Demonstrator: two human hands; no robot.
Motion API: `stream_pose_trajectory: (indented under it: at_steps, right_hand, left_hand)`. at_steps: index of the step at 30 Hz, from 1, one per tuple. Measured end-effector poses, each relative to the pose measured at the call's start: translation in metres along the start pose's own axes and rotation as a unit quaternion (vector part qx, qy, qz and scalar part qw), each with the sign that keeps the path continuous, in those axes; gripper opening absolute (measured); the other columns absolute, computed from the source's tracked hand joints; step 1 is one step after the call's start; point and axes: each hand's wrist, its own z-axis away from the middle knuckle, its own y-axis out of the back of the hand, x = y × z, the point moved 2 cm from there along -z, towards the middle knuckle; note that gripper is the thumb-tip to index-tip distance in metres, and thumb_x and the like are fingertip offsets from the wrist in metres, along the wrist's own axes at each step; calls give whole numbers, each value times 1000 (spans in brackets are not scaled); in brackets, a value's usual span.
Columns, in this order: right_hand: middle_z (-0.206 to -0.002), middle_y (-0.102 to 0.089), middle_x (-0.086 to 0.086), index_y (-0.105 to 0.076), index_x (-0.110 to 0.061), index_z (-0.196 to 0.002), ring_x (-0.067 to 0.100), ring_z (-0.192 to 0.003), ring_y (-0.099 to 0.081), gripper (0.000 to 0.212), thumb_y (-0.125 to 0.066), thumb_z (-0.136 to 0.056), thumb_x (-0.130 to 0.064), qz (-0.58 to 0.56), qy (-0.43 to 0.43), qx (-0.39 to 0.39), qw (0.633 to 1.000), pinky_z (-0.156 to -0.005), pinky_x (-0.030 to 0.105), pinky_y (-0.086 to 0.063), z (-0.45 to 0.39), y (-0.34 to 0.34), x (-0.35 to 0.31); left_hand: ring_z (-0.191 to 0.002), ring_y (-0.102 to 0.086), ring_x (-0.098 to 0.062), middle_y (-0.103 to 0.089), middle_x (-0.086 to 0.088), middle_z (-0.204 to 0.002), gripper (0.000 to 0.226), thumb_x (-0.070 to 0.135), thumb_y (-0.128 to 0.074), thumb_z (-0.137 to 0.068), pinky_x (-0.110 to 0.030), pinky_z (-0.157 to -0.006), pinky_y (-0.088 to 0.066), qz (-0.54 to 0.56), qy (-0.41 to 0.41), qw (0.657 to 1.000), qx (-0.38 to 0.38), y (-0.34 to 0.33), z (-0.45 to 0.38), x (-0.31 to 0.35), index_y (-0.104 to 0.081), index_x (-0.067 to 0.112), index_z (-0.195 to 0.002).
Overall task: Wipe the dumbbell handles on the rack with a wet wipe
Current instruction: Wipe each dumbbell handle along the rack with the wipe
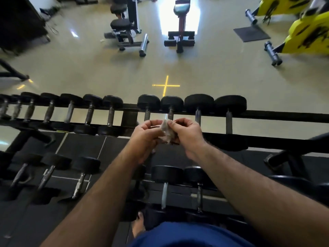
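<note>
A crumpled greyish wet wipe [166, 131] sits between my two hands above the top tier of the black dumbbell rack [284, 115]. My left hand [146, 136] grips its left side with curled fingers. My right hand [187, 134] pinches its right side. Several black dumbbells with metal handles line the top tier, such as one handle [89, 114] to the left and another handle [229, 120] to the right. The handles right behind my hands are partly hidden. More dumbbells [164, 193] lie on the lower tier under my forearms.
Beyond the rack the beige floor carries a yellow cross mark [166, 85], two weight benches [180, 24], and yellow machines [308, 32] at the far right. Black floor mats [83, 145] lie under the rack. My bare foot [138, 227] shows at the bottom.
</note>
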Motion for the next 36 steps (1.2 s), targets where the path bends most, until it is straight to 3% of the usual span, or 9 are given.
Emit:
stream_pose_trajectory:
  at_steps: [3, 6, 11, 14, 17, 21, 26, 29, 36]
  right_hand:
    - [-109, -78, 16, -71, -10, -113, 32, -98, -79, 22, -79, -99, -25, -21, -11, -9, 1000, -77, 45, -68, 5, 16, -11]
    - [-112, -79, 16, -71, -12, -117, 34, -104, -78, 26, -80, -98, -28, -53, -38, -23, 998, -86, 51, -67, 3, 27, -11]
    - [-110, -78, 14, -71, -13, -117, 27, -95, -76, 30, -81, -97, -33, -30, -61, -46, 997, -76, 37, -63, -2, 37, -3]
    - [-98, -73, 3, -72, -18, -109, 17, -88, -68, 24, -76, -100, -41, 66, 2, -30, 997, -79, 33, -61, -13, 50, -10]
    - [-109, -72, -7, -69, -27, -117, 14, -103, -69, 32, -73, -99, -54, 316, 101, 2, 943, -88, 33, -60, -42, 75, -12]
    - [-137, -65, -4, -56, -28, -145, 19, -123, -62, 69, -74, -91, -67, 523, 116, 55, 842, -101, 40, -57, -84, 101, 2]
    - [-177, -22, 7, -22, -17, -170, 28, -164, -17, 112, -66, -88, -79, 630, 95, 49, 769, -132, 44, -25, -130, 90, 28]
    - [-181, 6, 9, -1, -13, -172, 28, -167, 5, 126, -54, -87, -88, 671, 60, 33, 738, -135, 45, -9, -157, 71, 46]
    - [-174, 32, 13, 9, -9, -170, 28, -166, 14, 151, -33, -65, -109, 694, 1, 52, 718, -133, 56, -7, -186, 59, 90]
  left_hand:
    - [-113, -72, -40, -73, -21, -120, 62, 24, -93, -75, -60, -101, -54, -24, -28, 999, 0, -28, 1, 6, -67, 7, -128]
    - [-107, -73, -43, -75, -24, -113, 46, 13, -89, -78, -63, -99, -55, -28, -43, 998, 28, -44, 2, 2, -71, 4, -119]
    - [-98, -75, -41, -74, -29, -108, 29, -4, -77, -85, -52, -89, -60, -18, -7, 998, 65, -40, 2, -7, -72, -2, -113]
    - [-94, -75, -40, -74, -29, -108, 25, -3, -77, -85, -59, -90, -60, 7, 11, 994, 108, -31, -12, -8, -76, 3, -109]
    - [-85, -75, -29, -76, -23, -106, 28, -3, -75, -88, -46, -76, -62, 36, 18, 987, 153, -24, -34, -4, -74, 4, -114]
    - [-94, -77, -29, -78, -19, -107, 26, -6, -73, -89, -35, -74, -61, 58, 20, 981, 183, -16, -62, 0, -74, 6, -112]
    - [-78, -73, -21, -78, -18, -98, 26, 6, -85, -84, -33, -65, -60, 28, 1, 981, 194, -10, -70, -1, -75, 7, -107]
    - [-84, -75, -25, -80, -13, -95, 24, 17, -88, -83, -49, -76, -65, 8, 4, 981, 196, 1, -83, -7, -78, 12, -104]
    - [-93, -77, -16, -81, 3, -93, 16, 24, -87, -87, -45, -90, -64, -152, -26, 970, 188, 30, -156, -24, -83, 23, -102]
